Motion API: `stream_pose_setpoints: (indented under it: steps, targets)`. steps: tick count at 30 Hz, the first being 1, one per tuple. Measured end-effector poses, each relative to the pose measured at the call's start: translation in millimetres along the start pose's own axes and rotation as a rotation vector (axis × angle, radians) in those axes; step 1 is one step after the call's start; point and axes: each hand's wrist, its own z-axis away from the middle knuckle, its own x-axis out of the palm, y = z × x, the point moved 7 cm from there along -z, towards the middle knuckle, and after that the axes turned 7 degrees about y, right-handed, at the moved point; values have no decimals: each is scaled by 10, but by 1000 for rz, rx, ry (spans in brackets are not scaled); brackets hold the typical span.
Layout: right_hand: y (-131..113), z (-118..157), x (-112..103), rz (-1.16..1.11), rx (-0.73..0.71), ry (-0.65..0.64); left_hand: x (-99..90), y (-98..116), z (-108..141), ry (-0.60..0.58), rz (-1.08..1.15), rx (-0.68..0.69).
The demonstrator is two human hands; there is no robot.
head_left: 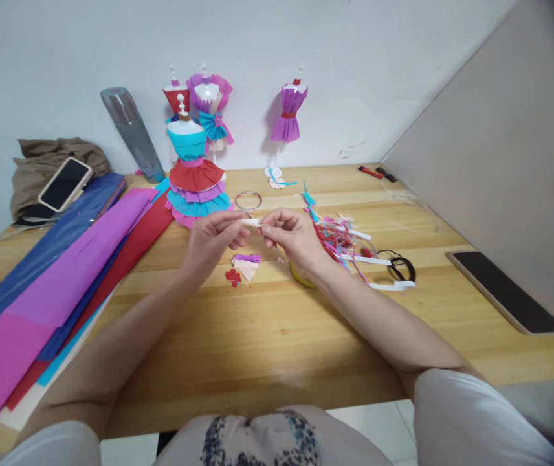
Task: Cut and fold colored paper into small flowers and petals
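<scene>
Between my two hands is a small white strip [251, 222], apparently paper, stretched level above the table. My left hand [213, 239] pinches its left end between thumb and fingers. At its right end, my right hand [292, 236] pinches too. Below them on the table lie a small pleated purple and pale pink paper piece [246, 266] and a red paper flower [233, 277]. Just beyond my left hand stands a miniature dress form [194, 171] in a tiered blue, red and purple paper dress. Under my right wrist, a round yellow object [302, 277] is mostly hidden.
Long folded crepe paper sheets [77, 272] cover the left side. A spray bottle [134, 133], a phone [66, 184] and more dress forms [289, 113] stand or lie farther back. Colourful paper scraps [340, 236], a black band [402, 268] and another phone [505, 291] are at right.
</scene>
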Motion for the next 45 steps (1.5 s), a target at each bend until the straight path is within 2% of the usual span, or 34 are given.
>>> stream_pose_setpoints:
  steps: [2, 4, 8, 11, 13, 15, 18, 20, 22, 27, 31, 35, 40, 42, 45]
  targets:
    - [-35, -11, -2, 0, -27, -31, -42, -31, -38, 9, 33, -56]
    - [-69, -18, 6, 21, -49, -88, -49, -118, -66, -24, 46, -172]
    - [-103, 25, 80, 116, -48, -240, 101, -325, 6, -284, 19, -413]
    - [-115, 51, 119, 98, -41, -293, 171, -373, 71, -373, 20, -453]
    - [-114, 27, 88, 36, -42, -254, 165, -365, 72, -327, 66, -446]
    - [-78, 1, 63, 6, -18, -232, 132, -349, 52, -230, 146, -432]
    - [37, 19, 112, 15, 88, -298, 101, -348, 42, -100, 271, -416]
    - [101, 53, 160, 25, 143, -322, 120, -368, 60, -61, 327, -408]
    - [126, 67, 184, 44, 139, -292, 153, -400, 91, -41, 355, -404]
    - [86, -1, 87, 133, 32, -119, 181, -446, 124, -23, 283, -385]
    - [-10, -51, 5, 323, -65, -114, 59, -270, 13, -3, 9, -170]
    - [-187, -2, 22, 628, -257, -151, -14, -83, -63, -6, -248, 13]
    - [-310, 97, 108, 790, -390, -196, 97, -80, -11, -129, -301, -17]
    - [-286, 90, 105, 755, -371, -206, 116, -78, 15, -127, -267, -50]
    - [-183, 30, 61, 568, -256, -198, 94, -66, 34, -75, -196, -103]
